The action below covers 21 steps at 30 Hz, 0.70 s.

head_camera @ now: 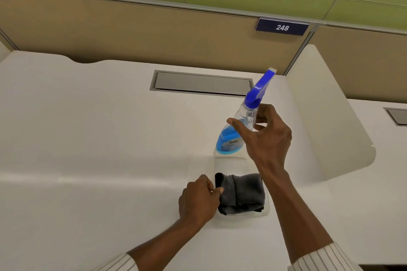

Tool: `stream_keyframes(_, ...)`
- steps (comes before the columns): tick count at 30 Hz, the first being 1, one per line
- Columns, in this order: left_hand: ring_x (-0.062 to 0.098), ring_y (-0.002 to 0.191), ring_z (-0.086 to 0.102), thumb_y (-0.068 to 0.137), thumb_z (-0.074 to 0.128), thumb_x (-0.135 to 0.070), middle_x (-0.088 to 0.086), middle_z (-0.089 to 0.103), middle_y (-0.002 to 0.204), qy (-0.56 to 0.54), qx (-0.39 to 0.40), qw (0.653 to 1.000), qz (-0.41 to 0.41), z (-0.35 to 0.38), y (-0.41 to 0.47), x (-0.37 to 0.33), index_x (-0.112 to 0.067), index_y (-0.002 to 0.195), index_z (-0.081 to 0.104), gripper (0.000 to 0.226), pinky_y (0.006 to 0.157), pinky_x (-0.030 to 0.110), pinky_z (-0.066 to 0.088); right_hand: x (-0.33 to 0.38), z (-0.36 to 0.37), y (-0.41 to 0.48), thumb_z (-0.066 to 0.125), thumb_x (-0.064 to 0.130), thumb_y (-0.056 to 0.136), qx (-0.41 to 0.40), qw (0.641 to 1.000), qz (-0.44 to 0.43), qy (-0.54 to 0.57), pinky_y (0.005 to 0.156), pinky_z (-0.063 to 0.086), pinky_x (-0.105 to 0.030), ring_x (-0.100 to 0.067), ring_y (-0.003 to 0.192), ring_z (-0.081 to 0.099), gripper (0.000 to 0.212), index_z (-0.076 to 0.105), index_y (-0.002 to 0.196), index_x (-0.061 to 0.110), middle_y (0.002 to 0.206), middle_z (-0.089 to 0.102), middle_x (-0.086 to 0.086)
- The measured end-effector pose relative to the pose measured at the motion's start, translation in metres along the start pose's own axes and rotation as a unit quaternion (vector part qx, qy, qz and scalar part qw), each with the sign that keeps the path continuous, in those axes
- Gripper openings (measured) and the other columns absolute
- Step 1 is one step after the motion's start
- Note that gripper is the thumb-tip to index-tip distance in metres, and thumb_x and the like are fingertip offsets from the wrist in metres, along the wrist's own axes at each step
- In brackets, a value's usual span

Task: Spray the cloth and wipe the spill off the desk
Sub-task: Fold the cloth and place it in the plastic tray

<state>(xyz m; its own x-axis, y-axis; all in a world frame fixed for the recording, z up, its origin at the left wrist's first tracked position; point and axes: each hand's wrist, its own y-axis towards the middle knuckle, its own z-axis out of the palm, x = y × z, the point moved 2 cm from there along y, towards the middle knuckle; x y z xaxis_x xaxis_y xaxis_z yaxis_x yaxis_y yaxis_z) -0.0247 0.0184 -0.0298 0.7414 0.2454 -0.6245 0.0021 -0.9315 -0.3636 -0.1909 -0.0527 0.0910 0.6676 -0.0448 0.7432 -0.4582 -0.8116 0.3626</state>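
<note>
Spray bottle (240,130): leans far-right, neck inside half-curled right hand (267,136); not gripped. Left hand (198,200) pinches grey cloth (241,193), nearer.

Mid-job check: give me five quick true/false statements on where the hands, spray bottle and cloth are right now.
1. The right hand is at the neck of the spray bottle. True.
2. The spray bottle lies flat on the desk. False: it is tilted, nozzle up and away from the person.
3. The left hand pinches the edge of the grey cloth. True.
4. The cloth is spread open over the desk. False: it is bunched in a clear tray.
5. The bottle's trigger head is red. False: it is blue.
</note>
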Motion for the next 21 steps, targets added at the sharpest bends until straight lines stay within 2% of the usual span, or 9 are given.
stream_keyframes(4,0.016,0.082,0.068,0.094,0.07,-0.059,-0.008,0.069,0.082,0.011,0.006,1.0,-0.002,0.001,0.001,-0.001,-0.03,0.091,0.059,0.032,0.078,0.037,0.061,-0.016,-0.009,-0.022,0.085,0.055,0.077,-0.012,0.999,0.028,-0.021,0.084,0.061,-0.037,-0.016,0.09,0.067,0.064,0.064,0.123,0.016,0.114,0.076,-0.005)
stream_keyframes(12,0.013,0.082,0.065,0.097,0.069,-0.056,-0.009,0.069,0.09,0.042,0.012,0.999,-0.007,0.002,0.004,-0.005,-0.028,0.1,0.059,0.03,0.074,0.028,0.056,-0.05,0.008,-0.049,0.082,0.06,0.075,-0.014,0.995,0.071,-0.071,0.081,0.06,-0.041,-0.024,0.093,0.071,0.069,0.064,0.123,0.015,0.113,0.075,-0.006)
stream_keyframes(15,0.013,0.081,0.063,0.098,0.068,-0.054,-0.006,0.071,0.094,0.045,0.013,0.999,-0.008,0.002,0.003,-0.005,-0.024,0.104,0.061,0.031,0.07,0.024,0.048,-0.057,0.017,-0.055,0.08,0.063,0.075,-0.011,0.993,0.084,-0.086,0.081,0.06,-0.042,-0.025,0.095,0.071,0.072,0.063,0.125,0.015,0.114,0.074,-0.006)
stream_keyframes(21,0.013,0.081,0.062,0.099,0.068,-0.053,-0.007,0.067,0.091,0.053,0.011,0.999,-0.007,0.002,0.003,-0.006,-0.023,0.106,0.061,0.032,0.069,0.023,0.044,-0.062,0.024,-0.056,0.082,0.06,0.077,-0.012,0.991,0.091,-0.093,0.082,0.06,-0.042,-0.027,0.097,0.071,0.072,0.062,0.127,0.012,0.116,0.074,-0.009)
